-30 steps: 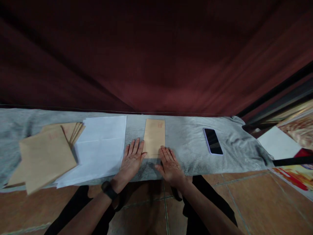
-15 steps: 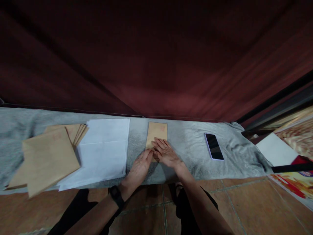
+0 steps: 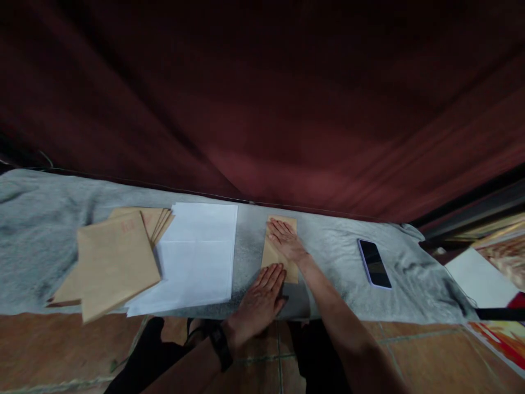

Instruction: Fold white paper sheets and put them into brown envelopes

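A narrow brown envelope (image 3: pixel 290 272) lies on the grey cloth in front of me. Across its upper part my right hand (image 3: pixel 285 239) rests flat, fingers stretched out and pointing up and left. My left hand (image 3: pixel 262 293) lies palm down at the envelope's lower left edge, its fingers extended onto the paper. Neither hand grips anything. Left of the hands lies a stack of white paper sheets (image 3: pixel 200 257) with a crease across the middle. Several larger brown envelopes (image 3: pixel 117 257) are piled further left, overlapping the sheets.
A phone with a purple edge (image 3: pixel 374 264) lies on the grey cloth (image 3: pixel 332 246) to the right. A dark red curtain (image 3: pixel 262 137) hangs behind the cloth. At the far right are a white sheet (image 3: pixel 482 278) and colourful printed packaging (image 3: pixel 500 339). Tiled floor (image 3: pixel 426 355) shows in front.
My right hand has slid up to the envelope's top. My left hand has drawn back to its lower edge and flattened out. The whole view has shifted slightly.
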`<state>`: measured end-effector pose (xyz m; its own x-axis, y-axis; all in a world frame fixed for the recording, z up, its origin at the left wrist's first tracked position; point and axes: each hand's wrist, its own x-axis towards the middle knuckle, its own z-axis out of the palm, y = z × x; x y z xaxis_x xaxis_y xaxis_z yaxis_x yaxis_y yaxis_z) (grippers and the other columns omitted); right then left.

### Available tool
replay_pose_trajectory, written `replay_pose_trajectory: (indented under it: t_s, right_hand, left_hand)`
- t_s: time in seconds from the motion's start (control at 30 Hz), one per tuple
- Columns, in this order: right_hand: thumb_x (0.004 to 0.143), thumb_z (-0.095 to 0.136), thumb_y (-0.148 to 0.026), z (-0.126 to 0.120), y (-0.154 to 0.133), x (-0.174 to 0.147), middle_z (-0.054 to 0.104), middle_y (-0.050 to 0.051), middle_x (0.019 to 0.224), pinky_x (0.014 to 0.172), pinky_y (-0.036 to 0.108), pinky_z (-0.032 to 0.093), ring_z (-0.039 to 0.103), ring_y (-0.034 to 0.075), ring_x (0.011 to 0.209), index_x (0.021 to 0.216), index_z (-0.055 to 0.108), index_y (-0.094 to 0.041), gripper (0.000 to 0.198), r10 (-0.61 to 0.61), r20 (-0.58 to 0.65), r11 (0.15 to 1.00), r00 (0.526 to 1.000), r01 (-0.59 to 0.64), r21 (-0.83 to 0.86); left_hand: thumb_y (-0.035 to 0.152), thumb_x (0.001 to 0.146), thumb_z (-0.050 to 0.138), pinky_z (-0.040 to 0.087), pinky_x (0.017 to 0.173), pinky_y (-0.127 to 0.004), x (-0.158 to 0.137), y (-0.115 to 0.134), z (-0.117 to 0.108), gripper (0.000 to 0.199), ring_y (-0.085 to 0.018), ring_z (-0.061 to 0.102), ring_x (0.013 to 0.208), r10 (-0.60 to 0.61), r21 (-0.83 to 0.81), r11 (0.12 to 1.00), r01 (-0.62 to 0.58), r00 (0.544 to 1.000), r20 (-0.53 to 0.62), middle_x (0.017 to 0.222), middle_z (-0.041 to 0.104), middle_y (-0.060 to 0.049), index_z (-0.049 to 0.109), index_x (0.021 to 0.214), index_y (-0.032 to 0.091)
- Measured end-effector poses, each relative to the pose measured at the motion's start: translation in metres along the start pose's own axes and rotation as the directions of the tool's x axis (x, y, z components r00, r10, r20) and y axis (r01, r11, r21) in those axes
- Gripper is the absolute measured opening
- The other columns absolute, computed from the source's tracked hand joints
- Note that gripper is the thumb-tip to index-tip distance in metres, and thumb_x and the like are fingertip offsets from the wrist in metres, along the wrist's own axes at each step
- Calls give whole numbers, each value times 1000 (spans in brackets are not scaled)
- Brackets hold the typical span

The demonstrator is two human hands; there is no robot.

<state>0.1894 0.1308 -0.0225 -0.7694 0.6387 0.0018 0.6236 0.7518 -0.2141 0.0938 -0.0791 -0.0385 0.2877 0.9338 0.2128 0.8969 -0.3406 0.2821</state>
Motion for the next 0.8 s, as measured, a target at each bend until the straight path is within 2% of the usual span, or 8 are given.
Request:
replay_pose_trajectory:
  t_s: [0.13, 0.27, 0.37, 0.5, 0.57, 0.67, 0.8]
  right_hand:
    - [110, 21, -44, -3, 8, 18, 26, 9, 171, 131, 41, 17, 23, 21, 160, 164, 32, -15, 62, 102, -30, 995, 994, -102, -3]
    - [110, 20, -46, -3, 2, 9, 24, 11, 172, 131, 43, 17, 20, 21, 160, 164, 29, -14, 64, 167, -22, 986, 986, -167, 3]
    - [110, 19, -48, -1, -8, -21, 21, 11, 172, 132, 43, 13, 17, 20, 161, 165, 27, -16, 64, 108, 31, 993, 994, -109, 38]
    - [111, 19, -48, 2, -22, -87, 20, 10, 173, 132, 44, 19, 16, 18, 161, 166, 24, -19, 62, 32, 57, 994, 998, -38, 100]
    - [111, 25, -47, 5, -30, -120, 24, 10, 172, 131, 45, 23, 22, 20, 160, 165, 27, -18, 61, 13, 33, 996, 999, -16, 90]
    - [109, 39, -38, 10, -45, -157, 32, 12, 169, 129, 51, 28, 31, 24, 157, 164, 30, -18, 59, 20, -56, 999, 998, -18, 35]
    - [106, 43, -29, 16, -62, -172, 41, 9, 166, 128, 49, 32, 38, 25, 154, 161, 38, -20, 56, 9, -138, 1000, 990, -9, -5]
  left_hand:
    - [52, 98, 60, 30, 124, -50, -2, 1, 3, 70, -32, 29, 157, 25, -4, 1000, -25, 999, -25, 172, 25, -15, 36, 161, 31]
    - [56, 98, 59, 32, 123, -51, -1, 3, 2, 70, -33, 32, 156, 19, 16, 1000, -19, 1000, -11, 170, 29, -17, 40, 159, 29]
    - [57, 100, 54, 28, 125, -50, 0, 4, -1, 68, -31, 32, 156, 7, 19, 1000, -7, 1000, 1, 170, 30, -15, 40, 159, 28]
    - [54, 104, 45, 24, 127, -50, 2, 7, -5, 63, -29, 34, 155, -9, 19, 1000, 8, 999, 48, 165, 39, -16, 46, 156, 19]
    - [47, 104, 45, 25, 127, -51, 2, 8, -6, 60, -30, 35, 155, -27, 22, 999, 26, 998, 48, 163, 42, -18, 48, 154, 14]
    - [32, 101, 46, 29, 126, -52, 2, 5, -4, 56, -30, 37, 154, -93, 23, 995, 93, 996, -19, 162, 44, -18, 48, 153, 12]
    - [19, 96, 46, 43, 117, -50, 6, -8, -1, 51, -31, 47, 147, -258, -46, 966, 254, 961, -105, 156, 51, -21, 54, 146, 10]
